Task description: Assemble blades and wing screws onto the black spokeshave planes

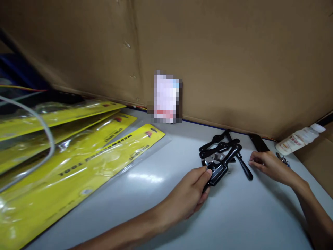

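My left hand (194, 192) is closed round one handle of a black spokeshave (219, 172), held tilted above the table, its other handle pointing up and away. Just behind it, several more black spokeshaves (217, 147) lie crossed in a loose heap, one handle reaching toward my right hand (270, 166). The fingers of that hand are pinched together to the right of the heap. A tiny light speck shows at the fingertips, too small to name. Beyond them a small heap of metal parts (283, 158) sits partly hidden by the right hand.
Yellow spokeshave packages (104, 166) with clear plastic fan across the left of the table (145, 208). A pale cable (48, 133) curves over them. A white bottle (299, 139) leans at the far right. A blurred-out phone-like object (167, 99) stands against the cardboard wall (221, 59).
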Tool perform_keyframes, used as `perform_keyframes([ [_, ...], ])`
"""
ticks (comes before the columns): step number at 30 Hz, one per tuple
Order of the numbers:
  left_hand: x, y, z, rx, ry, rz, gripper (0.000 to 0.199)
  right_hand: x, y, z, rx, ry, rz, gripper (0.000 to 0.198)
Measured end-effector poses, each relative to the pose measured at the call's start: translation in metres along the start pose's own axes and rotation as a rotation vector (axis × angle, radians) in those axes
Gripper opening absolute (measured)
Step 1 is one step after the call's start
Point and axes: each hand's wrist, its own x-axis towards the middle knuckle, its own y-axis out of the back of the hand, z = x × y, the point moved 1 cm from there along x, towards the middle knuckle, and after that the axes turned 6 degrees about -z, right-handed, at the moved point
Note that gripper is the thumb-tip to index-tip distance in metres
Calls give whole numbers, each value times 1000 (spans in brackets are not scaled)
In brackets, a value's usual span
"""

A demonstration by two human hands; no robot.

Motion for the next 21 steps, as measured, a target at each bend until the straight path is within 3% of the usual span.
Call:
perform_keyframes([
  [2, -1, -1, 3, 34, -6, 1, 31, -10, 10, -10, 189, 29, 59, 32],
  [5, 0, -2, 4, 125, -26, -26, 32, -30, 17, -45, 485, 114, 284, 27],
  [11, 9, 0, -1, 238, 67, -64, 32, -36, -14, -125, 331, 480, 491, 3],
  [15, 12, 1, 2, 274, 165, -113, 30, -21, -32, -129, 338, 504, 520, 7],
  [21, 7, -1, 11, 278, 237, -99, 27, -19, -39, -126, 420, 484, 473, 8],
])
